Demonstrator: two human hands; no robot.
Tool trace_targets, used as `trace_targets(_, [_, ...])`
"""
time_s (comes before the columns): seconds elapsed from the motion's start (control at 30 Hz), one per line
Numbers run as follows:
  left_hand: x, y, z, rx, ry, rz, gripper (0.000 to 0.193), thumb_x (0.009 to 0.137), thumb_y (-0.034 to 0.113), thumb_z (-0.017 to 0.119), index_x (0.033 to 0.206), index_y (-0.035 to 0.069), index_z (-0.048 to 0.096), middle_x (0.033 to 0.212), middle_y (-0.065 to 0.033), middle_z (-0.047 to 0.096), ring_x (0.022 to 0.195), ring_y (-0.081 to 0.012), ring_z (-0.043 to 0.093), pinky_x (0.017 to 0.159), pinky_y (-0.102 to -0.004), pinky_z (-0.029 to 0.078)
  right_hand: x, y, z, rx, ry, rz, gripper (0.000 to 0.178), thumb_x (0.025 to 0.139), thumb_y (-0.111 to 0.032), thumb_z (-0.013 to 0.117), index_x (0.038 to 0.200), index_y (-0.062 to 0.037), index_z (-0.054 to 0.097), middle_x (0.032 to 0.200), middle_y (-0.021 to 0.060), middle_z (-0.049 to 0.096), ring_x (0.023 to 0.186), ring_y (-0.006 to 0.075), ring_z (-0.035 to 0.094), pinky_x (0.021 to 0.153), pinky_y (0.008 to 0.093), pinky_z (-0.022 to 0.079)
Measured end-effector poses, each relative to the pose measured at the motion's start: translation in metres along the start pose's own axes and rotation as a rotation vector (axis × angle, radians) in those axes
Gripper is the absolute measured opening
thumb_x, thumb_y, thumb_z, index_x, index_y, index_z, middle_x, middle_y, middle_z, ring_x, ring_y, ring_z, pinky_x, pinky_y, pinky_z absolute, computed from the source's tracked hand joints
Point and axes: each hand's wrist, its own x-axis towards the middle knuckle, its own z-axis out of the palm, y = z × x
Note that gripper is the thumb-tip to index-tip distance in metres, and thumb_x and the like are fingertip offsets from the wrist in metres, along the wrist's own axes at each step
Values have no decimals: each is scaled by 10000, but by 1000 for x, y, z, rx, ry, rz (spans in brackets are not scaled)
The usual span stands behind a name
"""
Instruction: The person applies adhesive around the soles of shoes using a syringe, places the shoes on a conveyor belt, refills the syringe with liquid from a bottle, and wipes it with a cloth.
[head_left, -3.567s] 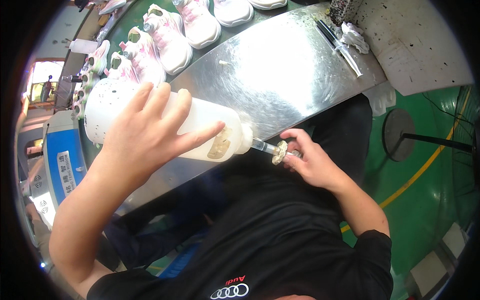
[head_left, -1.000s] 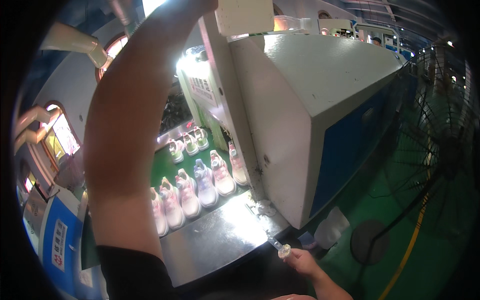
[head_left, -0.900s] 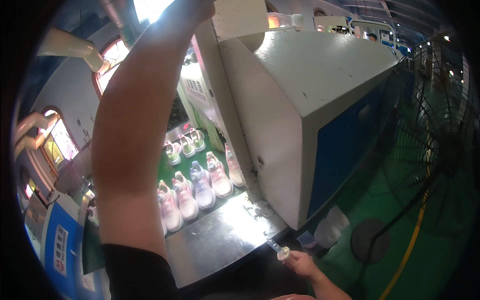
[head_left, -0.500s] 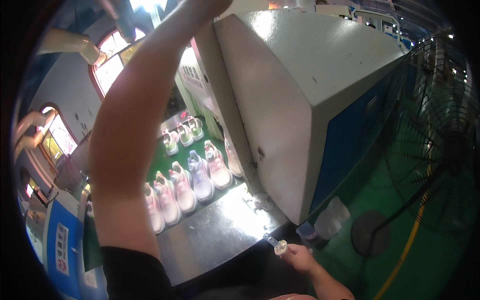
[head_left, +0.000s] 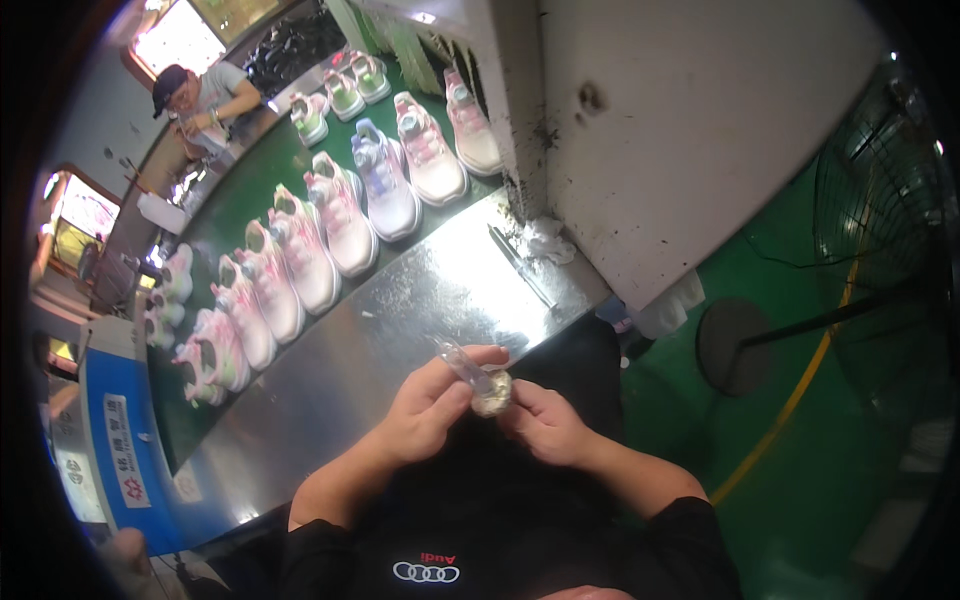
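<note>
In front of my body, my left hand [head_left: 425, 410] and my right hand [head_left: 545, 425] meet at a small object. It has a clear plastic tube-like part [head_left: 460, 362] and a rounded, crusted yellowish-white part [head_left: 492, 395]; its exact kind cannot be made out. Left thumb and fingers pinch the clear part, while my right fingertips close on the crusted side. Just beyond lies a shiny metal ledge [head_left: 390, 305]. A slim dark pen-like tool [head_left: 522, 265] rests on it, beside crumpled white tissue [head_left: 548, 243].
Pink sneakers [head_left: 340, 220] and a lilac one [head_left: 385, 185] line a green conveyor [head_left: 245, 165] beyond the ledge. A pale machine housing [head_left: 640, 140] rises at right, near a standing fan [head_left: 840, 310]. Across the conveyor, a person in a dark cap [head_left: 205, 105] works with their hands.
My left arm, raised high across the view before, has come down and its hand now grips the small object with my right. The view has tilted toward the ledge, showing more shoes.
</note>
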Motion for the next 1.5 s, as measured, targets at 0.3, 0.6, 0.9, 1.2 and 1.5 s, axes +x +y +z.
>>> trace_targets(0.3, [-55,-16,-60,-211,277,-14,288,953,240,484,1022,-29,561,1129,-205,581,1084,-257,544,941,-375,417,74,-37,-62,-1220,452,-574,103,799,9,596,894,-8,633,901,166,625,810,319,615,730,359,505])
trace_targets(0.6, [-102,-33,-76,-247,325,-94,245,908,127,552,1092,-31,584,1008,-93,617,935,-154,577,846,-286,455,134,-41,-102,-1578,488,-134,188,805,-32,588,991,-50,610,916,160,633,837,360,602,729,379,491])
trace_targets(0.9, [-79,-12,-71,-32,146,80,301,945,181,490,1112,-61,557,856,-64,563,747,-121,528,727,-261,443,81,-81,-53,-531,467,-387,143,858,56,552,991,33,599,865,48,623,732,94,575,651,217,465])
trace_targets(1.2, [-48,-11,-44,79,77,89,231,899,163,553,1038,-17,593,802,-129,587,709,-265,588,656,-324,464,57,-70,19,-569,52,-488,186,761,88,637,942,42,628,902,98,589,784,150,577,682,241,459])
trace_targets(1.5, [-61,-26,-50,198,69,-17,208,898,181,566,963,-8,625,822,-135,600,705,-245,593,654,-326,470,68,-41,37,-411,-128,-191,126,778,16,672,895,3,627,818,42,558,699,86,525,581,209,403])
